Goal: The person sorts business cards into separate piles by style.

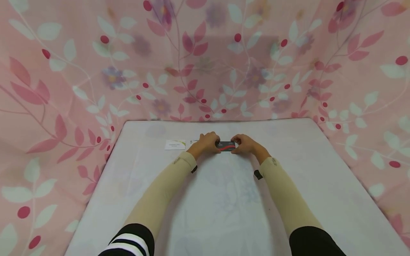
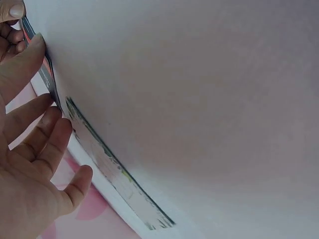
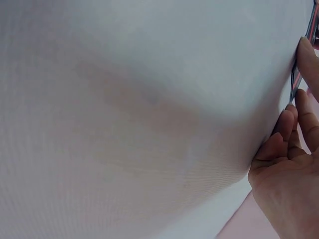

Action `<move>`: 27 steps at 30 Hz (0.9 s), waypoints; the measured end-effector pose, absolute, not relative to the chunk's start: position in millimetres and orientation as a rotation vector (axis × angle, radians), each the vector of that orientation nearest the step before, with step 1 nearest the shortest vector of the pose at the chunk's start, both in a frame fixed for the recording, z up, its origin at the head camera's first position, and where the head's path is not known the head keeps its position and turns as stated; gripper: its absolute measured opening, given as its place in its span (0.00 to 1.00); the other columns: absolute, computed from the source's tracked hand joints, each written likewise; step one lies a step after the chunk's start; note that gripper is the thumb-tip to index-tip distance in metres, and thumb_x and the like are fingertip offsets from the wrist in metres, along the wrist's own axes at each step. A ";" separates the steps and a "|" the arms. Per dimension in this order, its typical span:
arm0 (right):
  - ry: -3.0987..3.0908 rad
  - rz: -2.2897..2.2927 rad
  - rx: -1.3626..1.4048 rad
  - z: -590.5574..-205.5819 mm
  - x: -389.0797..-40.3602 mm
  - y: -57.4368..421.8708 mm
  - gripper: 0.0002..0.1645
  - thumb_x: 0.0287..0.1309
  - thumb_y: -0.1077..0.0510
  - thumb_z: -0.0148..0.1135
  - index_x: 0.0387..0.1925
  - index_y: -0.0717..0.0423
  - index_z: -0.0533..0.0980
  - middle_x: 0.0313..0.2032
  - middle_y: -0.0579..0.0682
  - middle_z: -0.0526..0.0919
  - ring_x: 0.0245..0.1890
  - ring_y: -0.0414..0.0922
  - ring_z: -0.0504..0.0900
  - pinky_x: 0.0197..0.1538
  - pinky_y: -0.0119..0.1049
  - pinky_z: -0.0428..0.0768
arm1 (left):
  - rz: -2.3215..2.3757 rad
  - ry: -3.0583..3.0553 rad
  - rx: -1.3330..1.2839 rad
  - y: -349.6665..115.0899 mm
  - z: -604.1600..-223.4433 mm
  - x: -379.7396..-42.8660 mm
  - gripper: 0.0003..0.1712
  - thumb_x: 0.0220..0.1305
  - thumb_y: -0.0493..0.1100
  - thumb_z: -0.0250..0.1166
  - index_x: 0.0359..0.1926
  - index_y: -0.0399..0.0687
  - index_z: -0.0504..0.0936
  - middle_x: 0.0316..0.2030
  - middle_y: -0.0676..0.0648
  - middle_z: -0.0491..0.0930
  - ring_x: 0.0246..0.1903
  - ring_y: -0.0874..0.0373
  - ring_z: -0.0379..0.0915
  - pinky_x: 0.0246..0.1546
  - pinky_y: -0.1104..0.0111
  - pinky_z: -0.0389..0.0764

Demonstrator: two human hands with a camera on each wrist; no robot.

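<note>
A small black card with a red wavy band (image 1: 226,146) lies between my two hands near the far side of the table. Its left end is pinched between thumb and forefinger of my left hand (image 1: 209,143), whose other fingers spread loosely in the left wrist view. My right hand (image 1: 246,144) pinches the opposite end, fingertips right at the card's edge (image 3: 297,79). Just left of my left hand lies a white printed card (image 1: 174,144); the edge of another white card (image 1: 193,141) shows beside that hand, the rest hidden behind it.
A white cloth (image 1: 221,206) covers the table. Pink floral fabric (image 1: 217,71) hangs behind the far edge and along both sides. Dark straps (image 1: 258,174) show at the wrists, under beige sleeves (image 1: 288,192).
</note>
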State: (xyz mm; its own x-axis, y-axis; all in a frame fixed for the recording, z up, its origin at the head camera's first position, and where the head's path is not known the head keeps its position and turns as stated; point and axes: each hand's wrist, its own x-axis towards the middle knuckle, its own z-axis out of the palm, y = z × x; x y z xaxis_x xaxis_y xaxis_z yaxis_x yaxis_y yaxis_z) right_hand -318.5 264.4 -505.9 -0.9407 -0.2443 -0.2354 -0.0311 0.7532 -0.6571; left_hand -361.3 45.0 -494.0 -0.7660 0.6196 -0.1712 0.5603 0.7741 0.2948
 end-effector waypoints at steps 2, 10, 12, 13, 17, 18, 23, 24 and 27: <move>2.640 -0.989 -0.200 -505.2 -318.2 264.4 0.34 0.52 0.56 0.74 0.60 0.58 0.72 0.54 0.58 0.73 0.54 0.52 0.70 0.61 0.49 0.69 | 0.338 2.706 0.913 44.6 -493.7 -361.5 0.28 0.55 0.55 0.75 0.54 0.49 0.82 0.48 0.48 0.77 0.47 0.54 0.72 0.56 0.49 0.66; 2.621 -1.012 -0.180 -508.0 -318.5 263.2 0.34 0.52 0.56 0.74 0.60 0.58 0.73 0.53 0.57 0.73 0.52 0.51 0.69 0.59 0.46 0.69 | 0.421 2.668 0.884 40.1 -495.7 -364.0 0.27 0.53 0.53 0.76 0.52 0.48 0.82 0.47 0.48 0.80 0.47 0.53 0.72 0.57 0.48 0.65; 2.622 -1.012 -0.186 -508.9 -319.1 262.6 0.34 0.52 0.56 0.74 0.60 0.58 0.73 0.53 0.57 0.73 0.52 0.51 0.69 0.59 0.45 0.69 | 0.429 2.665 0.891 39.0 -495.4 -363.9 0.26 0.53 0.53 0.76 0.51 0.48 0.83 0.47 0.48 0.80 0.47 0.53 0.72 0.57 0.48 0.65; 2.623 -1.013 -0.188 -509.3 -319.1 262.6 0.34 0.51 0.56 0.74 0.59 0.58 0.73 0.52 0.57 0.73 0.52 0.51 0.69 0.58 0.45 0.69 | 0.424 2.665 0.896 38.8 -495.7 -364.0 0.26 0.52 0.53 0.76 0.50 0.48 0.83 0.46 0.48 0.80 0.47 0.53 0.72 0.57 0.48 0.65; 2.614 -1.010 -0.217 -511.2 -322.4 256.9 0.34 0.52 0.56 0.74 0.59 0.59 0.73 0.52 0.58 0.72 0.51 0.51 0.69 0.58 0.46 0.69 | 0.386 2.678 0.901 32.7 -497.9 -364.9 0.26 0.53 0.54 0.76 0.50 0.49 0.83 0.45 0.49 0.79 0.46 0.54 0.71 0.56 0.48 0.64; 2.611 -1.011 -0.219 -511.9 -322.9 255.6 0.34 0.52 0.56 0.74 0.59 0.59 0.73 0.52 0.58 0.72 0.51 0.51 0.69 0.58 0.46 0.69 | 0.373 2.682 0.902 31.4 -498.6 -364.7 0.26 0.53 0.54 0.76 0.51 0.49 0.83 0.45 0.49 0.79 0.46 0.54 0.71 0.56 0.48 0.63; 2.598 -1.010 -0.222 -515.2 -324.7 251.2 0.33 0.52 0.56 0.75 0.59 0.59 0.73 0.51 0.57 0.72 0.50 0.51 0.68 0.56 0.44 0.68 | 0.279 2.696 0.902 27.9 -500.7 -363.4 0.28 0.54 0.56 0.74 0.54 0.51 0.83 0.46 0.49 0.78 0.47 0.53 0.71 0.55 0.50 0.63; 2.597 -1.008 -0.223 -515.6 -324.8 251.6 0.34 0.51 0.56 0.75 0.59 0.59 0.73 0.50 0.56 0.72 0.50 0.50 0.68 0.56 0.43 0.68 | 0.249 2.703 0.913 28.3 -500.3 -363.0 0.29 0.54 0.58 0.74 0.55 0.52 0.82 0.48 0.49 0.78 0.48 0.53 0.70 0.54 0.50 0.63; 2.577 -1.059 -0.199 -514.9 -323.8 256.6 0.37 0.51 0.57 0.75 0.61 0.60 0.71 0.50 0.56 0.71 0.49 0.50 0.67 0.55 0.43 0.68 | 0.204 2.724 0.972 29.9 -495.6 -361.9 0.32 0.55 0.61 0.72 0.58 0.55 0.80 0.53 0.48 0.77 0.53 0.50 0.70 0.55 0.49 0.64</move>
